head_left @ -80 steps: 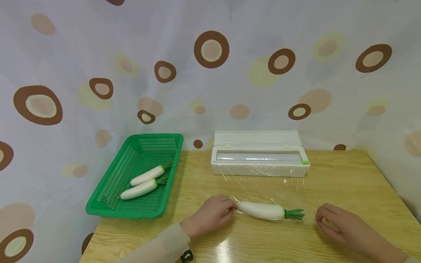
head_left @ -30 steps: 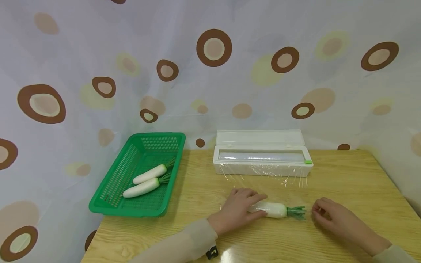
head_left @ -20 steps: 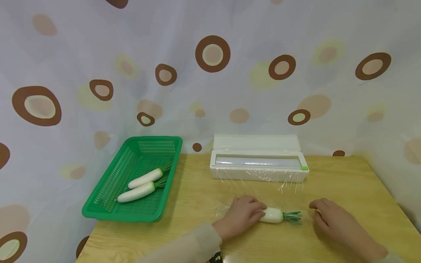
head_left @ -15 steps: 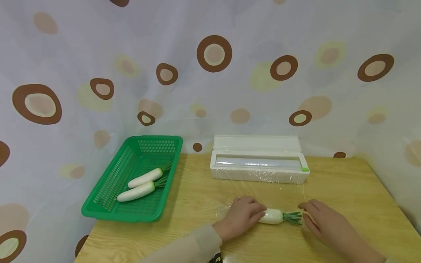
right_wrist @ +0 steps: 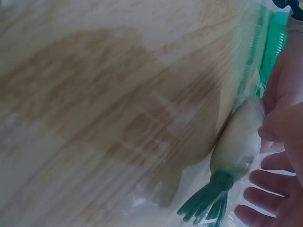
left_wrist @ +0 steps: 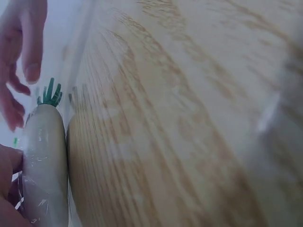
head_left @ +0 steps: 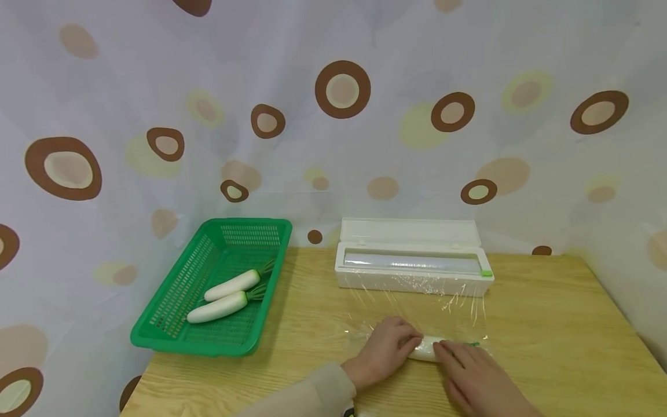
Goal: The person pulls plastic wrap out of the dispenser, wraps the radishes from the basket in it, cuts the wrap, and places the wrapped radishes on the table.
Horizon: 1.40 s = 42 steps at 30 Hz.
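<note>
A white radish point(head_left: 424, 348) with green leaves point(left_wrist: 50, 94) lies across the table, covered in clear cling film point(head_left: 458, 304) that stretches toward me from the box. My left hand point(head_left: 385, 347) holds the radish's left part, fingers over its far side and thumb on the near side. My right hand point(head_left: 479, 370) is over the leafy end, hiding most of the leaves in the head view. In the right wrist view, the fingers point(right_wrist: 270, 182) of this hand are loosely spread alongside the radish. Wrinkled film shines on the radish's skin in the left wrist view.
Behind the radish stands a white cling film box point(head_left: 411, 284), its lid raised and a roll inside. A green slide cutter point(head_left: 486, 273) sits at its right end. To the left, a green basket point(head_left: 140, 333) contains two more radishes point(head_left: 224, 307). A patterned curtain hangs behind the table.
My left hand has shifted right from the radish's tip onto its body, then stayed there. My right hand has moved left from beyond the leaves to over the leafy end.
</note>
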Each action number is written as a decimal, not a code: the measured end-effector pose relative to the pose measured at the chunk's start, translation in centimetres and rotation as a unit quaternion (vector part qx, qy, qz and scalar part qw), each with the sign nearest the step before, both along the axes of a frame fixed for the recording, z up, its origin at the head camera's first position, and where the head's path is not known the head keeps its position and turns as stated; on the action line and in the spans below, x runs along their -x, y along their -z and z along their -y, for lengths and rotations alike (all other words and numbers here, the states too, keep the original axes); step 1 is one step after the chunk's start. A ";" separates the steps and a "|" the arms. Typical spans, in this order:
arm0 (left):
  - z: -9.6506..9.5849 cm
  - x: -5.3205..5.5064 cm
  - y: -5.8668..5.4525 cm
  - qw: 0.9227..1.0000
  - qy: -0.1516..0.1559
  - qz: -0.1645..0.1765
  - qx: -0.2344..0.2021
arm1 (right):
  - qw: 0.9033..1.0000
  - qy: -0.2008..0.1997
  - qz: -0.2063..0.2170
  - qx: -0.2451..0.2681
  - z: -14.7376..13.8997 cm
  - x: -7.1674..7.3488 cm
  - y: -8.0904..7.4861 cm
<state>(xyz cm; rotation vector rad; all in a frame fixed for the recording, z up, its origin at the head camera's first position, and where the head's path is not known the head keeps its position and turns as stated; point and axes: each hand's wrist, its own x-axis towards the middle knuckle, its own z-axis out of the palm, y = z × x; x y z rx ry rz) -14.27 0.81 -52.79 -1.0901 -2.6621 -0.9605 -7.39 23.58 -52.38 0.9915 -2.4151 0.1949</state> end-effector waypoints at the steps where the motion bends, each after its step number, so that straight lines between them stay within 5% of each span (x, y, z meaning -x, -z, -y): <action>1: 0.0 0.0 0.0 1.000 -0.002 0.000 0.001 | 1.000 0.002 0.006 -0.002 -0.1 0.0 -0.1; 10: -0.3 -0.3 -0.1 0.999 -0.028 -0.038 0.012 | 0.998 0.013 0.055 0.003 -0.7 0.8 -0.2; 18: 0.4 0.6 0.6 0.999 -0.030 -0.023 0.022 | 0.997 0.028 0.073 0.029 -0.9 1.0 -0.2; 25: 1.4 1.0 0.2 0.998 -0.049 -0.014 0.031 | 0.995 0.028 0.086 0.050 -1.0 0.9 -0.2; 32: 1.8 0.5 -0.4 0.992 -0.064 -0.090 0.061 | 0.995 0.024 0.079 0.050 -1.2 1.1 -0.3; 38: 1.5 -0.3 -0.3 0.979 -0.013 -0.174 0.109 | 0.997 0.017 0.063 0.047 -1.2 1.4 -0.3; 42: 1.4 -0.6 0.1 0.975 -0.005 -0.182 0.126 | 0.997 0.017 0.063 0.044 -1.1 1.8 -0.3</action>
